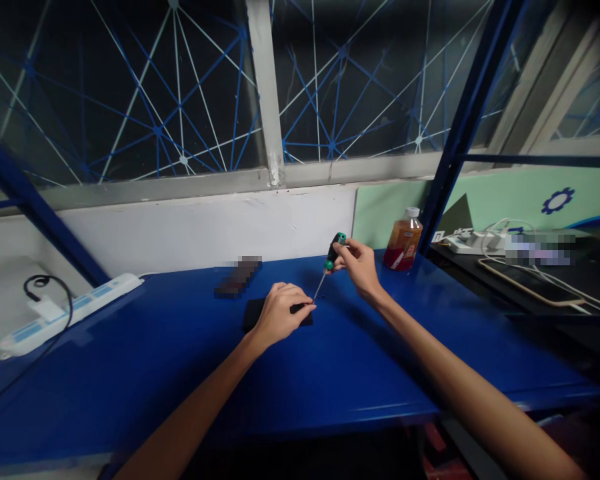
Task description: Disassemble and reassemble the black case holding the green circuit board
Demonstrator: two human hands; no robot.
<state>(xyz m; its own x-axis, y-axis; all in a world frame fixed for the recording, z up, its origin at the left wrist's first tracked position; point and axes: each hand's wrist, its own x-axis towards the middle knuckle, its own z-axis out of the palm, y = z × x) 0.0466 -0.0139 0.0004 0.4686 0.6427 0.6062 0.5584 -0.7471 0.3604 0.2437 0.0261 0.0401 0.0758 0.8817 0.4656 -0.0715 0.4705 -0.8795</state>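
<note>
My right hand [357, 263] grips the green and black handle of a screwdriver [336, 251]. Its thin shaft slants down and left, and the tip meets the right end of a flat black object [251, 313] on the blue table [300, 380]. Over that object lies my left hand [283, 308], with thumb and fingertips pinched together beside the screwdriver tip. Whatever is between those fingertips is too small to make out. A few tiny dark bits [322, 297] lie on the table just right of the tip.
Behind my left hand lies a dark, pixelated oblong item [239, 277]. A bottle of reddish drink [404, 240] stands at the back right. At the left is a white power strip [75, 313] with a black cable. A phone [530, 281] and cables lie on the right-hand black surface.
</note>
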